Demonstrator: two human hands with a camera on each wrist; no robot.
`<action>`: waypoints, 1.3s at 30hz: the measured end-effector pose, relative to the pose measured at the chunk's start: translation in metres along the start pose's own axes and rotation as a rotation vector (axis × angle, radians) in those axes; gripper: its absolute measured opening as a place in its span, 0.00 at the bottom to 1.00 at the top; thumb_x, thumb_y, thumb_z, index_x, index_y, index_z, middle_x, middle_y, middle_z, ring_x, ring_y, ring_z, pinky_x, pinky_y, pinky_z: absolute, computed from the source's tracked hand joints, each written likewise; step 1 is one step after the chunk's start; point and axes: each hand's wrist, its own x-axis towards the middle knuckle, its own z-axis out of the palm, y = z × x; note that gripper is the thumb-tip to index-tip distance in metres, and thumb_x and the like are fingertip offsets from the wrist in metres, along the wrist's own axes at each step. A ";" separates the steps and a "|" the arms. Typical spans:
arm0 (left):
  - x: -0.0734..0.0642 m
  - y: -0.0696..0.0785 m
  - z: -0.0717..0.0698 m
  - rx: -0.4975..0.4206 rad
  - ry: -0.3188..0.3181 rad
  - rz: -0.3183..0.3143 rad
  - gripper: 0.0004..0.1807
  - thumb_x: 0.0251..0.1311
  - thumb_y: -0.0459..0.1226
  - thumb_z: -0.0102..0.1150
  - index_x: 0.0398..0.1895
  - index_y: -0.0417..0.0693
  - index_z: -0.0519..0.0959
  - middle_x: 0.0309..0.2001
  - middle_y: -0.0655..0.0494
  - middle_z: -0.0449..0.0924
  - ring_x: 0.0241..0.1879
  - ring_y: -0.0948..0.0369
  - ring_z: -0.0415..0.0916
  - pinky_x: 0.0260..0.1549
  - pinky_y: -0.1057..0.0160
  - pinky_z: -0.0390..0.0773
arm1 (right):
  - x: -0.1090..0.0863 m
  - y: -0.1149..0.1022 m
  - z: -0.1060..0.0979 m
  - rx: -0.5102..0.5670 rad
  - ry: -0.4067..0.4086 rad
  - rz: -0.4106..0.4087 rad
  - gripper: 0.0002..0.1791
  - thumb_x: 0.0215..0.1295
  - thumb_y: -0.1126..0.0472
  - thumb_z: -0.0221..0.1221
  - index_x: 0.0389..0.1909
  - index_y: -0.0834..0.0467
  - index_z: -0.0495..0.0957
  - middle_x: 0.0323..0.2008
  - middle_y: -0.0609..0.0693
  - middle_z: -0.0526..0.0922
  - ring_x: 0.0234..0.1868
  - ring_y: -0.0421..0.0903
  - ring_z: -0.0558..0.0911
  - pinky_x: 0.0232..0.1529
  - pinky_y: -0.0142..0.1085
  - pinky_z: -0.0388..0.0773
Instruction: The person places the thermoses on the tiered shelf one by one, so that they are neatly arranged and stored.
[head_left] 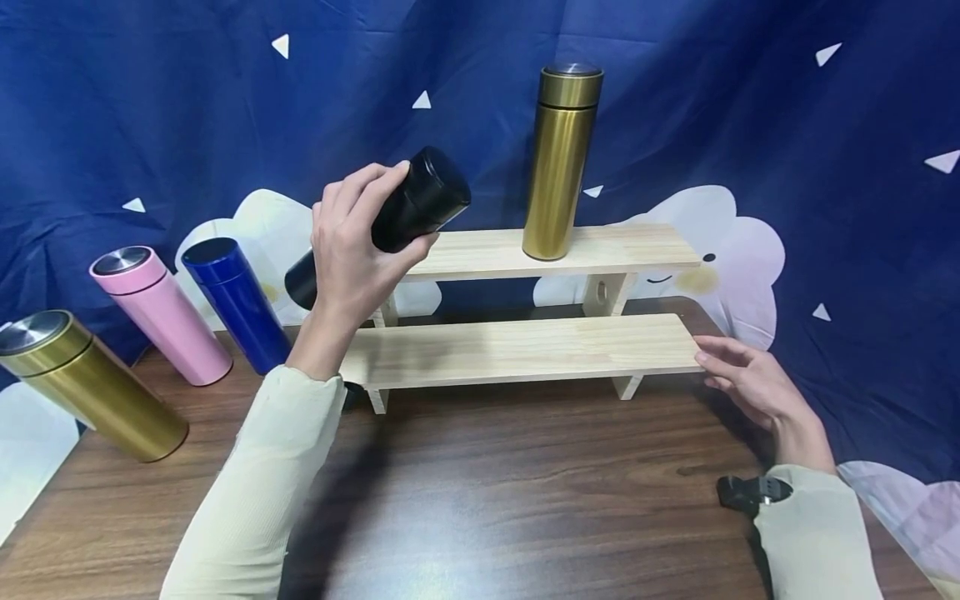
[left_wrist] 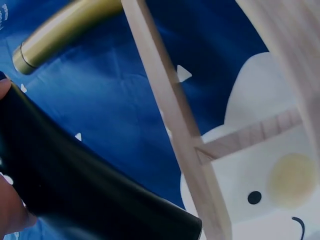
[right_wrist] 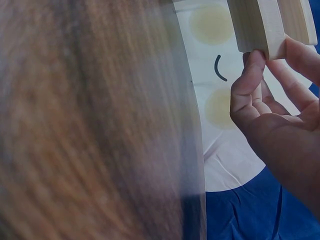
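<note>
Two holds: pinching lower shelf [head_left: 517, 352] with right fingers [head_left: 722, 347], grasping with left fingers [head_left: 380, 192] a tilted black bottle [head_left: 431, 200], best righted slowly.

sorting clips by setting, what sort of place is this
Likely a staged indoor setup: a blue cloth hangs behind a brown table, which bears a small two-step shelf.

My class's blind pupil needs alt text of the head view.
A left hand holds a tilted black cylindrical bottle near a two-tier pale wooden shelf, whose lower board the right hand pinches. One gold cylindrical bottle stands on top; another, a pink one and a blue one stand left.
</note>
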 end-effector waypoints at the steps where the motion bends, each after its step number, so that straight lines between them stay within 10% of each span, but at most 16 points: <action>1: 0.002 0.001 0.001 -0.006 0.004 0.001 0.32 0.46 0.40 0.76 0.59 0.50 0.83 0.54 0.49 0.82 0.52 0.46 0.74 0.45 0.46 0.66 | 0.000 0.000 0.000 -0.001 0.000 0.000 0.13 0.71 0.65 0.61 0.51 0.47 0.82 0.42 0.37 0.85 0.42 0.34 0.81 0.41 0.29 0.79; 28: 0.037 0.015 0.039 -0.054 -0.028 0.027 0.34 0.49 0.44 0.77 0.63 0.46 0.80 0.58 0.47 0.80 0.58 0.52 0.73 0.53 0.54 0.67 | 0.002 -0.006 0.005 0.086 0.030 0.005 0.14 0.69 0.71 0.61 0.44 0.48 0.85 0.39 0.40 0.87 0.40 0.33 0.83 0.43 0.23 0.77; 39: 0.052 0.022 0.048 -0.095 -0.053 -0.151 0.36 0.50 0.45 0.77 0.65 0.49 0.78 0.62 0.54 0.79 0.59 0.59 0.71 0.56 0.62 0.66 | 0.003 -0.007 0.004 0.068 0.033 0.020 0.14 0.68 0.70 0.62 0.44 0.48 0.84 0.39 0.39 0.86 0.40 0.33 0.82 0.43 0.22 0.76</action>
